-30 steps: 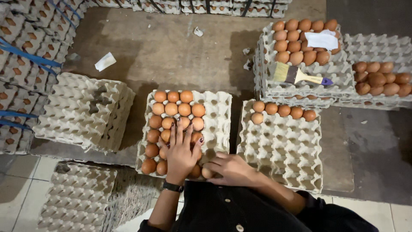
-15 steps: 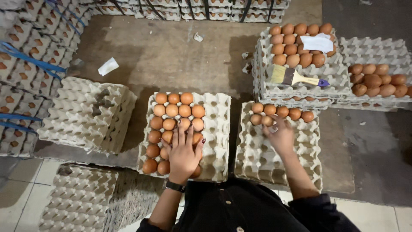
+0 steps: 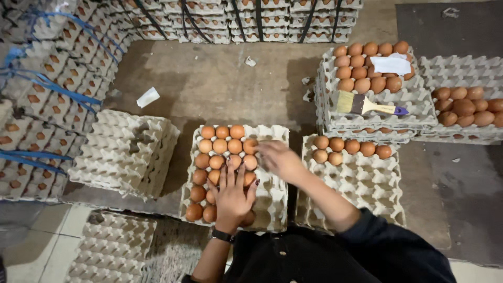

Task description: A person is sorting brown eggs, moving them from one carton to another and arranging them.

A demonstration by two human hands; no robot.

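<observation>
My left hand (image 3: pixel 233 194) lies flat, fingers apart, on brown eggs (image 3: pixel 220 147) that fill the left part of a grey pulp egg tray (image 3: pixel 272 196) in front of me. My right hand (image 3: pixel 277 160) hovers, blurred, over the same tray's upper right, with its fingertips next to the outermost eggs. Its fingers curl downward, and whether anything is in the palm is hidden. To the right stands a second tray stack (image 3: pixel 361 183) with a few eggs (image 3: pixel 346 147) along its far edge.
A yellow-bristled brush (image 3: pixel 367 105) and a white paper (image 3: pixel 392 64) lie on a partly filled tray stack at back right. Empty tray stacks stand at left (image 3: pixel 126 152) and bottom left (image 3: pixel 112 246). Strapped full stacks (image 3: pixel 42 84) line the left and back.
My right hand went from my body out to the right tray's eggs, then swung back left over the middle tray. My left hand stayed on the eggs.
</observation>
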